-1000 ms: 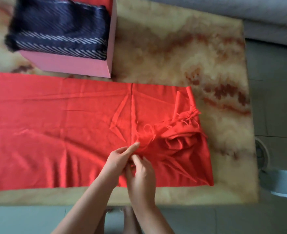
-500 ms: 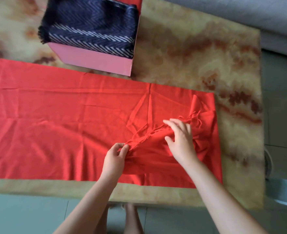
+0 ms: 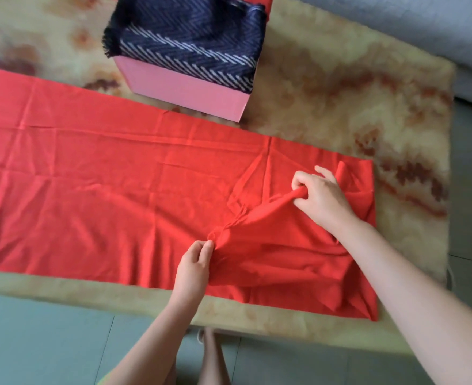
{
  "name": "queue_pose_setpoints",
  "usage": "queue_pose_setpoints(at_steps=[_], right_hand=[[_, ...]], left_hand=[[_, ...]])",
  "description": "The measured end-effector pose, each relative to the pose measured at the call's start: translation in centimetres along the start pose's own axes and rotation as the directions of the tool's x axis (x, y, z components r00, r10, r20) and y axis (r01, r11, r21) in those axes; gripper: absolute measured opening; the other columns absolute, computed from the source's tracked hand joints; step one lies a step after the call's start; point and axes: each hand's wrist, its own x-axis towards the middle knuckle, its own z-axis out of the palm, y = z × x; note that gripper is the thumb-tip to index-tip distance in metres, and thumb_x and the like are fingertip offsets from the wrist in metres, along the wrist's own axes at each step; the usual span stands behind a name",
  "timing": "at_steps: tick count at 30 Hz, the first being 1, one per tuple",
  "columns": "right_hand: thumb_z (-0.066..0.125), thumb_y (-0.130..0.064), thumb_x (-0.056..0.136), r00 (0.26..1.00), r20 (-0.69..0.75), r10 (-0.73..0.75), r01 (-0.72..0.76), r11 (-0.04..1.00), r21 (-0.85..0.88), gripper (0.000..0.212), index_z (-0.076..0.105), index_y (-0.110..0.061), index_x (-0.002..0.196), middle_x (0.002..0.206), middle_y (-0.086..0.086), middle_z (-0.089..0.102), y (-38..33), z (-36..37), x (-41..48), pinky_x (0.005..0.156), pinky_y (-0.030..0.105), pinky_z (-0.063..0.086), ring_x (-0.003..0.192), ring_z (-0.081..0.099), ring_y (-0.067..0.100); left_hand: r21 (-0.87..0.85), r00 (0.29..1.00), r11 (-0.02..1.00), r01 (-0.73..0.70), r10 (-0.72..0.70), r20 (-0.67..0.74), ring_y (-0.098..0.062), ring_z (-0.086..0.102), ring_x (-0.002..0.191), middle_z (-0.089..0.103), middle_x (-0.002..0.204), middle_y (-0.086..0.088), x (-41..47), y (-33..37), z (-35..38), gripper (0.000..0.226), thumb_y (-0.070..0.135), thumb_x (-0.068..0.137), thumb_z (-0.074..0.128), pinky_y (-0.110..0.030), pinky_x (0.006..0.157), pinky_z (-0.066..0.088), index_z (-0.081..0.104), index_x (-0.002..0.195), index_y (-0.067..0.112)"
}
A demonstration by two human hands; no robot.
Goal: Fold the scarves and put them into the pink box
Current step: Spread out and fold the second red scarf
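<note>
I saw the red scarf (image 3: pixel 104 190) spread on the marbled table (image 3: pixel 340 87), my left hand (image 3: pixel 193 270) and right hand (image 3: pixel 321 195) each pinched its bunched fringed end — pink box (image 3: pixel 184 93) behind held a navy scarf (image 3: pixel 190 43).

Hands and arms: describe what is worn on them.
The left hand and right hand are bare: no gloves, rings or watch visible. The forearms are bare too, with no sleeves on the parts in view.

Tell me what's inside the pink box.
A folded navy scarf with white zigzag stripes fills the pink box, its fringe hanging over the left rim. A red strip shows behind it; scarf or lining, I cannot tell. Anything beneath the navy scarf is covered.
</note>
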Motion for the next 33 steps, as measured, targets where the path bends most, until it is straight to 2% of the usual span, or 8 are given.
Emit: queue_pose_setpoints(at_steps=[6, 9, 13, 16, 19, 23, 27, 33], right_hand=[[0.062, -0.004, 0.076, 0.997, -0.010, 0.076, -0.077, 0.995, -0.066, 0.025, 0.050, -0.014, 0.095, 0.074, -0.001, 0.052, -1.0, -2.2, 2.6, 0.084, 0.029, 0.030, 0.084, 0.051, 0.027], [0.072, -0.010, 0.072, 0.975, 0.003, 0.222, -0.222, 0.975, 0.032, 0.029, 0.059, -0.015, 0.098, 0.097, 0.008, 0.061, 1.4, -2.1, 3.3, 0.086, 0.034, 0.038, 0.099, 0.056, 0.031], [0.078, -0.027, 0.071, 0.928, 0.175, 0.328, -0.345, 0.935, 0.082, 0.037, 0.065, -0.015, 0.104, 0.107, 0.013, 0.063, 2.8, -0.6, 3.4, 0.085, 0.026, 0.028, 0.112, 0.046, 0.032], [0.078, -0.022, 0.070, 0.939, 0.166, 0.302, -0.332, 0.921, 0.205, 0.025, 0.064, -0.022, 0.092, 0.096, 0.011, 0.066, 2.7, -0.1, 3.5, 0.086, 0.032, 0.039, 0.104, 0.054, 0.031], [0.073, -0.005, 0.073, 0.938, 0.229, 0.262, -0.341, 0.821, 0.458, 0.025, 0.064, -0.020, 0.091, 0.090, 0.007, 0.067, 1.8, -0.5, 3.6, 0.079, 0.030, 0.045, 0.088, 0.060, 0.022], [0.076, -0.026, 0.077, 0.904, 0.354, 0.238, -0.405, 0.745, 0.531, 0.018, 0.070, -0.014, 0.089, 0.078, -0.001, 0.064, 0.9, -0.8, 3.9, 0.071, 0.022, 0.044, 0.071, 0.057, 0.009], [0.072, -0.006, 0.080, 0.947, 0.133, 0.291, -0.307, 0.705, 0.639, 0.019, 0.068, -0.002, 0.098, 0.069, 0.001, 0.055, 0.3, -0.6, 4.6, 0.060, 0.014, 0.040, 0.054, 0.049, -0.004], [0.063, 0.008, 0.079, 0.994, 0.023, 0.106, -0.074, 0.512, 0.856, 0.029, 0.068, -0.020, 0.083, 0.077, -0.013, 0.066, -2.5, -3.5, 5.6, 0.079, 0.014, 0.044, 0.080, 0.057, 0.004]], left_hand=[[-0.109, 0.997, 0.992, 0.061, -0.067, -0.045, -0.012, 0.053, 0.067, 0.062, 0.075, -0.002, -0.4, -0.6, 0.4, 0.011, 0.018, 0.086, 0.065, -0.033, 0.066, 0.042, 0.058, 0.081, 0.012], [-0.134, 0.984, 0.985, 0.109, -0.126, -0.126, -0.015, 0.055, 0.069, 0.065, 0.081, -0.004, -0.3, -1.1, 0.0, 0.008, 0.011, 0.088, 0.061, -0.034, 0.067, 0.042, 0.057, 0.087, 0.018], [-0.031, 0.974, 0.988, 0.150, -0.153, -0.164, -0.017, 0.053, 0.069, 0.063, 0.077, -0.002, -0.4, -1.7, -0.4, 0.016, 0.005, 0.088, 0.050, -0.033, 0.067, 0.043, 0.062, 0.094, 0.013], [-0.092, 0.964, 0.970, 0.225, -0.236, -0.125, -0.021, 0.052, 0.066, 0.058, 0.066, 0.000, -0.4, -1.9, -0.4, 0.019, 0.007, 0.087, 0.048, -0.037, 0.068, 0.047, 0.065, 0.081, 0.016], [-0.080, 0.965, 0.968, 0.236, -0.243, -0.095, -0.016, 0.054, 0.063, 0.060, 0.065, 0.002, -0.9, -1.9, -0.3, 0.017, 0.033, 0.079, 0.071, -0.036, 0.067, 0.047, 0.066, 0.079, 0.016], [-0.038, 0.982, 0.990, 0.133, -0.136, -0.127, -0.013, 0.045, 0.056, 0.051, 0.056, 0.002, -1.5, -2.4, 0.2, 0.022, 0.025, 0.075, 0.077, -0.032, 0.059, 0.039, 0.065, 0.072, 0.007], [-0.123, 0.984, 0.989, 0.078, -0.096, -0.147, -0.017, 0.050, 0.064, 0.057, 0.059, 0.004, -1.5, -3.1, 0.4, 0.015, 0.014, 0.088, 0.062, -0.042, 0.065, 0.047, 0.065, 0.074, 0.013], [-0.386, 0.965, 0.922, -0.027, -0.078, -0.251, -0.017, 0.055, 0.076, 0.063, 0.076, -0.002, -2.8, -2.7, -0.3, 0.029, 0.024, 0.100, 0.042, -0.033, 0.072, 0.042, 0.061, 0.081, 0.013]])
